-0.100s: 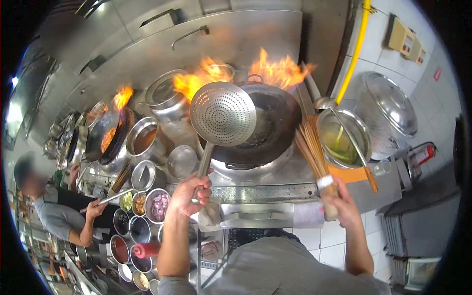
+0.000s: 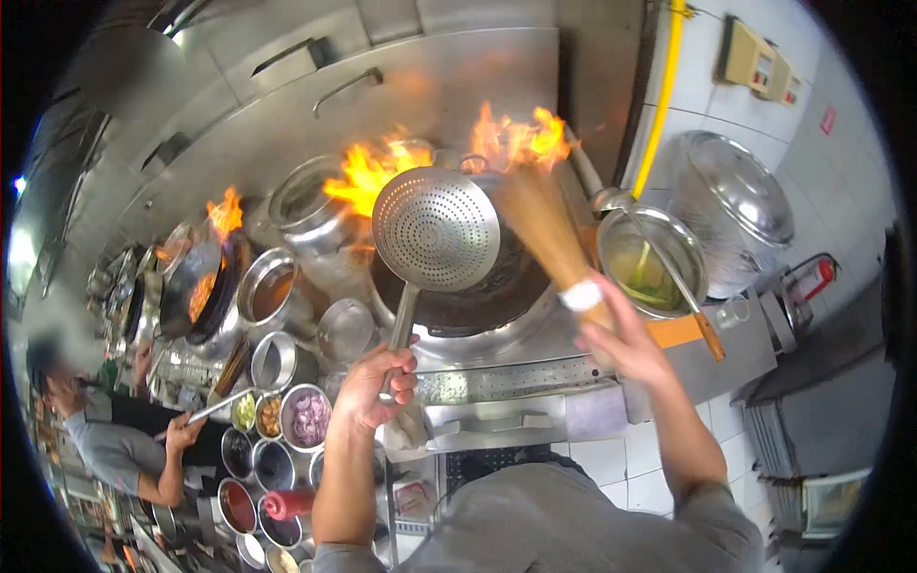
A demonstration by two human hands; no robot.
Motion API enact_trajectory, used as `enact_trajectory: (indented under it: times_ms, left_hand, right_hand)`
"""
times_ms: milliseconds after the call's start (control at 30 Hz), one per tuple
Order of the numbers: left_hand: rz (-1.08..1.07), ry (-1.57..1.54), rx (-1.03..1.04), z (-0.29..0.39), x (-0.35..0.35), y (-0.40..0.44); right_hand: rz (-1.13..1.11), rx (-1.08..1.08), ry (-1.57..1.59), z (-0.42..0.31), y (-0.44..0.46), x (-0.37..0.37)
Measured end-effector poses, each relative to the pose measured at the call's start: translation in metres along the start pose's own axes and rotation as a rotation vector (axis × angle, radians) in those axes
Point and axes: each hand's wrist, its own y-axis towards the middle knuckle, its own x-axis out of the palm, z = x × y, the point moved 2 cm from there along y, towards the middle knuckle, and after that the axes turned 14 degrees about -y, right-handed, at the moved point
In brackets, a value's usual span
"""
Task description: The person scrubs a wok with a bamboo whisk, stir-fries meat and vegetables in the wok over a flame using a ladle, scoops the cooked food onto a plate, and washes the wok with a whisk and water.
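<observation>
Bamboo brush (image 2: 546,234) stands tilted right of the middle of the frame, its splayed bristles blurred and pointing to the upper left, its white-banded handle toward the lower right; the right hand (image 2: 621,334) is wrapped around that handle, thumb on one side and fingers on the other. Behind the bristles lies the dark wok (image 2: 478,307), mid-frame; whether the bristles touch it I cannot tell. Perforated skimmer (image 2: 436,229) covers the wok's left part, its round face toward the camera; the left hand (image 2: 379,379), fingers curled closed, grips its handle just below the middle of the frame.

Orange flames (image 2: 382,177) rise above the wok's far edge, at the upper middle; right of the wok sits a metal bowl (image 2: 690,250) with something green in yellowish liquid, a ladle (image 2: 669,266) lying across it, the orange end of its handle toward the lower right; the bare metal tabletop (image 2: 740,371) shows beside that end.

At the left of the frame a co-worker in a grey shirt (image 2: 119,449) holds a long handle; between that person and the left hand are small metal pots, one with purple onion pieces (image 2: 310,420); a red bottle (image 2: 287,503) lies below them, at the lower left.
</observation>
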Motion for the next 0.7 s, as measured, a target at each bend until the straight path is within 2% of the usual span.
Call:
enact_trajectory:
  times_ms: [67,100,200,267,300,400,433,467,533,600,633,700]
  left_hand:
    - [0.081,0.131,0.029,0.010,0.015,-0.022]
    - [0.070,0.194,0.068,-0.004,0.030,-0.011]
    - [0.197,0.269,0.324,0.012,0.026,-0.020]
    - [0.239,0.399,0.450,0.022,-0.012,-0.022]
    - [0.280,0.321,0.443,0.027,-0.025,-0.036]
    - [0.361,0.089,0.465,0.024,-0.058,-0.063]
    - [0.374,0.048,0.472,0.017,-0.069,-0.066]
    - [0.385,0.005,0.480,0.012,-0.080,-0.067]
    - [0.339,-0.279,0.375,-0.007,-0.122,-0.061]
    - [0.261,-0.551,0.278,-0.026,-0.156,-0.055]
    - [0.248,-0.606,0.259,-0.033,-0.163,-0.052]
    - [0.174,-0.751,0.238,-0.039,-0.169,-0.032]
  right_hand:
    - [0.106,-0.367,-0.562,-0.010,0.062,0.050]
    - [0.131,-0.410,-0.752,-0.008,0.093,0.047]
    - [-0.008,0.007,-1.074,-0.032,0.114,0.038]
    - [-0.017,-0.159,-1.020,-0.018,0.123,0.016]
    - [-0.077,-0.164,-1.048,-0.021,0.128,0.019]
    - [-0.444,0.133,-0.857,-0.044,0.156,0.060]
    - [-0.492,0.169,-0.856,-0.028,0.173,0.084]
    - [-0.503,0.147,-0.811,-0.015,0.189,0.111]
    - [-0.333,-0.037,-1.107,0.046,0.255,0.145]
    - [-0.231,-0.017,-1.265,0.026,0.271,0.147]
    - [-0.222,0.023,-1.110,0.018,0.273,0.147]
    - [-0.374,0.246,-0.773,-0.032,0.235,0.169]
